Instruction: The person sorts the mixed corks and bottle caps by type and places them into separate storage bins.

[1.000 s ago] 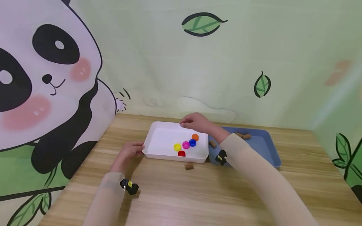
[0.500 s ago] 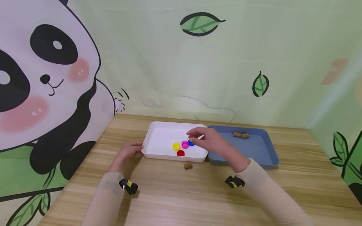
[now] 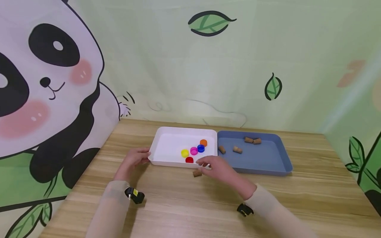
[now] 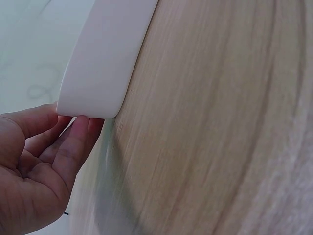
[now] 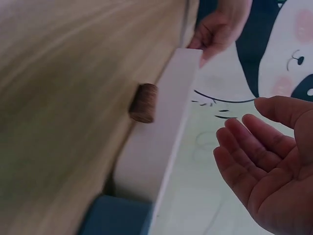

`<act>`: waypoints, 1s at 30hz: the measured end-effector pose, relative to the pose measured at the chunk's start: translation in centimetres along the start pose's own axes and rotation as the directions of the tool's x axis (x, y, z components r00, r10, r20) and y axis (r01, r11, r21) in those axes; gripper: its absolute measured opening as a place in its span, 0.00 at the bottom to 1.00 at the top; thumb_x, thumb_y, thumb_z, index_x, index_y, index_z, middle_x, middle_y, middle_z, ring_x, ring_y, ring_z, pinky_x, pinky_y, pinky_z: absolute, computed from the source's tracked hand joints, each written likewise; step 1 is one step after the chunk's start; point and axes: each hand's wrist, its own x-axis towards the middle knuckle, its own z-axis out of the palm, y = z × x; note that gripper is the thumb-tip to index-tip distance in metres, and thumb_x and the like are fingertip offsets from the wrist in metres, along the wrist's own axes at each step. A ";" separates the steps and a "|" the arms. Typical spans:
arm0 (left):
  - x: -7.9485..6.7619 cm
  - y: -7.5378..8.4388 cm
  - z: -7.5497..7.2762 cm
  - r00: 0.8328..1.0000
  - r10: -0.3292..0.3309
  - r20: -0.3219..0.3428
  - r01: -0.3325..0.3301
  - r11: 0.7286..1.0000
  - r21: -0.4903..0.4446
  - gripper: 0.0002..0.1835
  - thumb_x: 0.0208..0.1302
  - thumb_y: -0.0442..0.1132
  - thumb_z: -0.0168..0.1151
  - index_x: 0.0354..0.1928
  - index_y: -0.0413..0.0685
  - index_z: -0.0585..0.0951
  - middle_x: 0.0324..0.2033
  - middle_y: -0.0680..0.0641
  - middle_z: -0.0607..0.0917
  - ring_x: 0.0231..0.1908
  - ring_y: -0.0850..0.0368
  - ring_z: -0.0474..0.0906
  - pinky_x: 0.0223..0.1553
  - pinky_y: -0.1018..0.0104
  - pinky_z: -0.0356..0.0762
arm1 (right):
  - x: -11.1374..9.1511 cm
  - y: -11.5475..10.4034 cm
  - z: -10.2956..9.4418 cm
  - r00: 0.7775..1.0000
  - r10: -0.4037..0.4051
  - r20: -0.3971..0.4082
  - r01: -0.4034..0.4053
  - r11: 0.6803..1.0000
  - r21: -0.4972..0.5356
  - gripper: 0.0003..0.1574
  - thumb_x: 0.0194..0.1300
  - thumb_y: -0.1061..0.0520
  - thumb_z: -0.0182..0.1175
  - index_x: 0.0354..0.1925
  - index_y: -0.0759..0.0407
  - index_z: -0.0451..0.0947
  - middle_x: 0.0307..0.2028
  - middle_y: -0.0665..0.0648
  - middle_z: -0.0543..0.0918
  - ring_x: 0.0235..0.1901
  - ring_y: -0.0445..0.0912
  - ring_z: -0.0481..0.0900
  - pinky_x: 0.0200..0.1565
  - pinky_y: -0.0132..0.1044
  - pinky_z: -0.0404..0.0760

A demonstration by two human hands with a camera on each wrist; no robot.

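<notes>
My left hand holds the left end of a white tray, its thumb and fingertips at the rim and outer wall in the left wrist view. In the white tray lie several small round plastic caps: orange, blue, pink, yellow and red. My right hand hovers by the tray's front edge, fingers loosely bent and parted, nothing between them in the right wrist view. Close to its fingertips, on the table in front of the tray, lies a brown cork.
A blue tray stands against the white tray's right side and contains several corks. The wooden table meets a printed fabric backdrop behind both trays.
My right hand has come from over the back of the white tray, across the caps, forward to its front edge near the loose cork. My left hand stays at the tray's left end.
</notes>
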 end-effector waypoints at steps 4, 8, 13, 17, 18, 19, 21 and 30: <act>0.0 0.0 0.0 1.000 -0.013 -0.008 0.013 1.000 0.027 0.24 0.72 0.29 0.59 0.66 0.23 0.72 0.60 0.29 0.81 0.32 0.67 0.82 0.40 0.75 0.87 | 0.2 0.6 1.5 0.999 0.041 0.019 -0.041 0.999 0.008 0.18 0.72 0.58 0.61 0.56 0.63 0.84 0.50 0.60 0.89 0.48 0.53 0.85 0.53 0.47 0.87; 0.1 0.1 0.0 1.000 -0.019 -0.013 0.020 0.999 0.046 0.24 0.73 0.30 0.59 0.66 0.24 0.72 0.63 0.28 0.78 0.32 0.68 0.81 0.40 0.76 0.87 | 0.4 1.2 2.5 0.998 0.049 0.050 -0.049 0.999 -0.004 0.19 0.71 0.61 0.62 0.57 0.64 0.83 0.53 0.61 0.89 0.55 0.58 0.84 0.61 0.54 0.84; 0.1 0.0 -0.1 1.000 -0.010 -0.001 0.010 0.999 0.048 0.24 0.73 0.29 0.58 0.66 0.23 0.71 0.63 0.27 0.78 0.32 0.68 0.82 0.42 0.75 0.87 | 0.7 1.6 3.2 0.997 0.003 0.077 0.000 0.999 -0.038 0.19 0.69 0.65 0.61 0.57 0.66 0.82 0.48 0.60 0.90 0.58 0.57 0.83 0.64 0.56 0.81; 0.0 -0.1 -0.1 1.000 -0.010 0.002 0.010 0.999 0.050 0.24 0.73 0.29 0.58 0.66 0.23 0.71 0.63 0.27 0.78 0.33 0.68 0.82 0.43 0.74 0.88 | 0.9 1.7 3.6 0.996 0.019 0.088 -0.014 0.998 -0.054 0.19 0.68 0.67 0.61 0.57 0.66 0.82 0.46 0.59 0.91 0.55 0.56 0.84 0.63 0.54 0.82; 0.0 -0.1 0.0 1.000 -0.010 0.002 0.010 0.999 0.048 0.24 0.73 0.29 0.58 0.66 0.23 0.71 0.63 0.27 0.78 0.33 0.68 0.82 0.43 0.73 0.88 | 1.0 1.7 3.6 0.996 0.028 0.089 -0.023 0.998 -0.059 0.20 0.68 0.67 0.61 0.57 0.66 0.82 0.46 0.58 0.91 0.55 0.55 0.84 0.63 0.54 0.82; 0.0 -0.1 0.0 1.000 -0.010 0.002 0.010 0.999 0.047 0.24 0.73 0.29 0.58 0.66 0.23 0.71 0.63 0.27 0.78 0.33 0.67 0.82 0.43 0.73 0.88 | 1.0 1.6 3.7 0.995 0.041 0.091 -0.035 0.998 -0.060 0.20 0.68 0.68 0.61 0.58 0.66 0.81 0.47 0.59 0.91 0.55 0.55 0.84 0.63 0.54 0.82; 0.0 -0.1 0.0 1.000 -0.012 0.003 0.012 0.999 0.046 0.24 0.73 0.29 0.59 0.66 0.23 0.71 0.62 0.27 0.79 0.33 0.67 0.82 0.43 0.73 0.88 | 1.1 1.5 3.8 0.993 0.064 0.094 -0.057 0.996 -0.075 0.21 0.68 0.67 0.62 0.59 0.67 0.81 0.49 0.59 0.90 0.56 0.56 0.84 0.64 0.54 0.82; -0.1 0.1 -0.1 1.000 0.000 0.007 0.000 0.999 0.032 0.24 0.73 0.28 0.58 0.66 0.22 0.71 0.56 0.31 0.84 0.31 0.68 0.81 0.40 0.76 0.87 | 1.6 1.1 4.1 0.991 0.099 0.093 -0.087 0.988 -0.125 0.16 0.68 0.67 0.63 0.53 0.66 0.83 0.46 0.62 0.88 0.46 0.54 0.82 0.60 0.53 0.84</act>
